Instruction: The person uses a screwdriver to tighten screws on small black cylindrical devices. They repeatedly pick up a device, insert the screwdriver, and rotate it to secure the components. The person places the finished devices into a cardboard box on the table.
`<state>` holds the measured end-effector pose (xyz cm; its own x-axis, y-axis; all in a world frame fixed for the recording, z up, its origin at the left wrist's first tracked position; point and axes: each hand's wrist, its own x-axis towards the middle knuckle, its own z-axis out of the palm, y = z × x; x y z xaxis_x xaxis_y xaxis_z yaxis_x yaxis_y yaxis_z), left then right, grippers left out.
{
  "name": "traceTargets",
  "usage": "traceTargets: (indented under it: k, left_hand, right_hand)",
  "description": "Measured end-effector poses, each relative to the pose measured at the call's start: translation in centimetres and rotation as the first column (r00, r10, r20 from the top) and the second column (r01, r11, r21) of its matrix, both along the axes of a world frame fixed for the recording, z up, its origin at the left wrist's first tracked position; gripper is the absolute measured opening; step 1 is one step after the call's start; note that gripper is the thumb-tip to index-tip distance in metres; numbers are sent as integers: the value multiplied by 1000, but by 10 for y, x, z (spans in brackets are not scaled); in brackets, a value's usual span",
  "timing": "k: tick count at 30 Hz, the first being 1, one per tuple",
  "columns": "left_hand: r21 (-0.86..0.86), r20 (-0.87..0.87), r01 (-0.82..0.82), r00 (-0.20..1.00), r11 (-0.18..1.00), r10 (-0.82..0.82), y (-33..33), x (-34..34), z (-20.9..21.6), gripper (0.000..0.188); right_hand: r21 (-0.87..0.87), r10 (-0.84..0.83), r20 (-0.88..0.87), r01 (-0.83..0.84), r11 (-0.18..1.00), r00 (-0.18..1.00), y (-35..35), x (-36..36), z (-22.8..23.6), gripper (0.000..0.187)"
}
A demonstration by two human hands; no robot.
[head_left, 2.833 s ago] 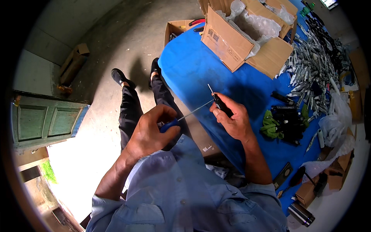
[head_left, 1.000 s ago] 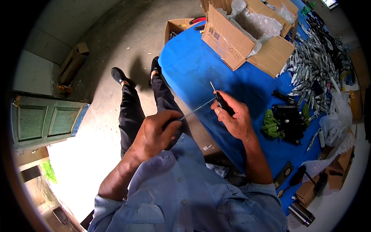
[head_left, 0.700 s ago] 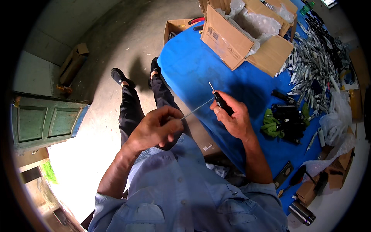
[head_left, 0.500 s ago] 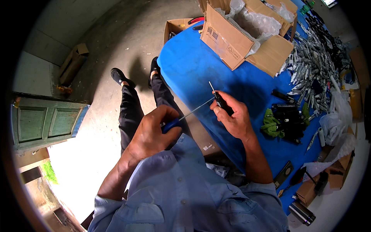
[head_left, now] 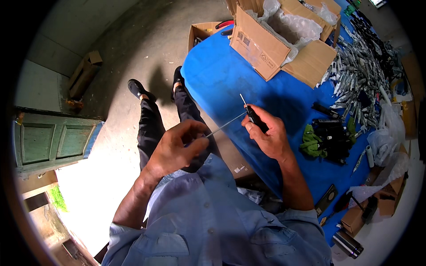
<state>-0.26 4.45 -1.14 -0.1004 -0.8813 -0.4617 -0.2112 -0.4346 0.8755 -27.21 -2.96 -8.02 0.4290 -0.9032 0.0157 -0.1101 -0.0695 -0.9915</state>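
My left hand (head_left: pixel 173 150) is closed around the handle of a screwdriver (head_left: pixel 226 124); the fingers now cover most of the blue grip. Its thin metal shaft points up and right, and the tip meets a small black cylindrical part (head_left: pixel 254 118). That part is pinched between the thumb and fingers of my right hand (head_left: pixel 271 138), over the near edge of the blue-covered table. A thin pale rod (head_left: pixel 242 99) sticks up from its far end. Right of that hand, several black cylindrical parts (head_left: pixel 329 135) lie on a green cloth (head_left: pixel 310 142).
On the blue table cover (head_left: pixel 213 66) stands an open cardboard box (head_left: pixel 262 46) with plastic wrap. A large heap of silvery and black slender parts (head_left: pixel 361 73) spreads at the far right. Clear plastic bags (head_left: pixel 384 133) and a metal flask (head_left: pixel 347 244) are at the right.
The fingers of my left hand have shifted on the screwdriver, covering the blue handle that showed before. My right hand and the black part have stayed in place.
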Motion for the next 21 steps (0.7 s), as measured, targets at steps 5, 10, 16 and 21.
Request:
traceTargets:
  k: [5, 10, 16, 21]
  left_hand:
    - [-272, 170, 35, 985, 962, 12, 9, -1, -10, 33]
    - [-192, 83, -17, 996, 981, 33, 7, -2, -14, 28]
    - [152, -194, -48, 978, 987, 77, -10, 6, -3, 29]
    - [-142, 118, 60, 992, 988, -44, -4, -2, -3, 28]
  right_hand:
    - [19, -17, 30, 16, 1000, 999, 0, 1, -2, 41]
    - [21, -31, 34, 31, 999, 999, 0, 1, -2, 41]
    - [49, -52, 32, 51, 998, 998, 0, 1, 0, 40]
    - [44, -50, 28, 49, 998, 998, -1, 1, -1, 40]
